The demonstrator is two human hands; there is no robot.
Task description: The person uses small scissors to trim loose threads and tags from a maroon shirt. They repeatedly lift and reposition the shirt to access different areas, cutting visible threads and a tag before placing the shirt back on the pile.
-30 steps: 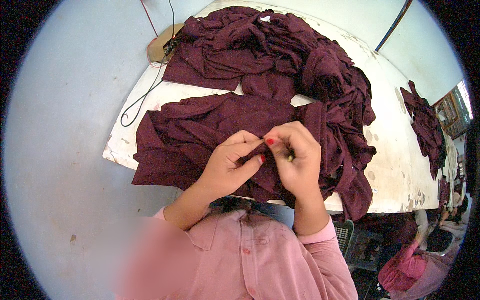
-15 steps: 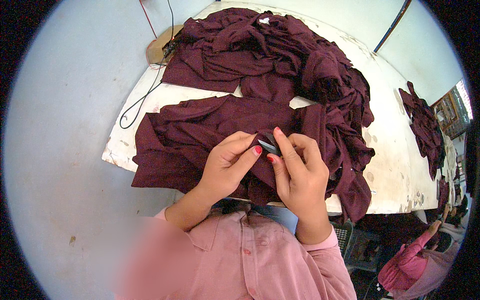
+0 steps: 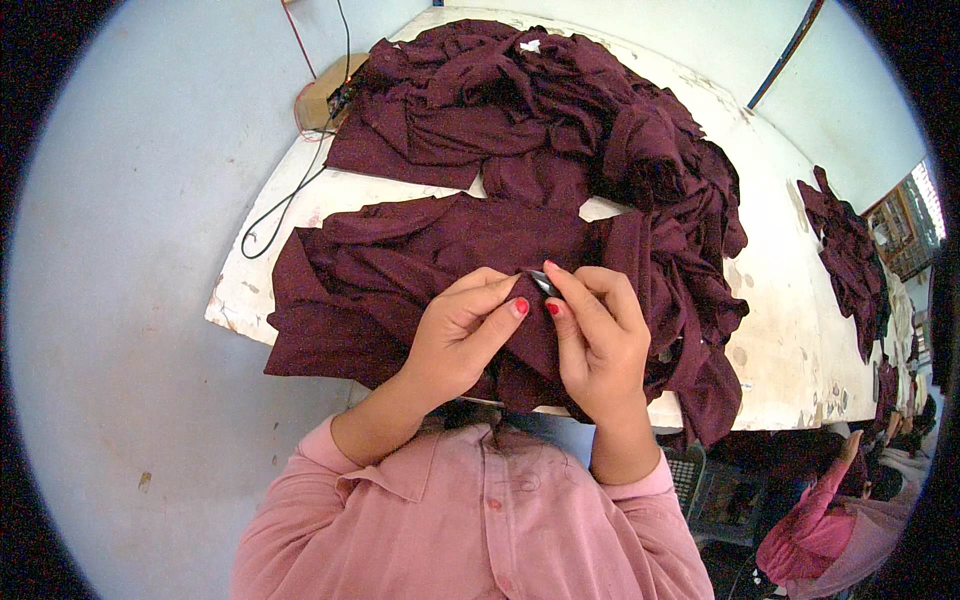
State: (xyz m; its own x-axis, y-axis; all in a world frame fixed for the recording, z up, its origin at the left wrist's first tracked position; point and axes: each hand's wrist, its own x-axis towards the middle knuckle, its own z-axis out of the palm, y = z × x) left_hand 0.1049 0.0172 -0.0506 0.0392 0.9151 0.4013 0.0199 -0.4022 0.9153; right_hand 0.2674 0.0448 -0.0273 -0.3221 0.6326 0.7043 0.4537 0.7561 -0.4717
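Left hand (image 3: 455, 335) and right hand (image 3: 600, 340) raised together over the maroon garment (image 3: 400, 270), thumbs and forefingers pinching a fold of it taut, likely to steady the spot; small dark tool (image 3: 543, 283) nipped in the right fingertips (a thread clipper, perhaps); heaped maroon pile (image 3: 540, 100) behind on the white table (image 3: 790, 330).

Garment (image 3: 400, 270) on table (image 3: 790, 330), pile (image 3: 540, 100) behind.
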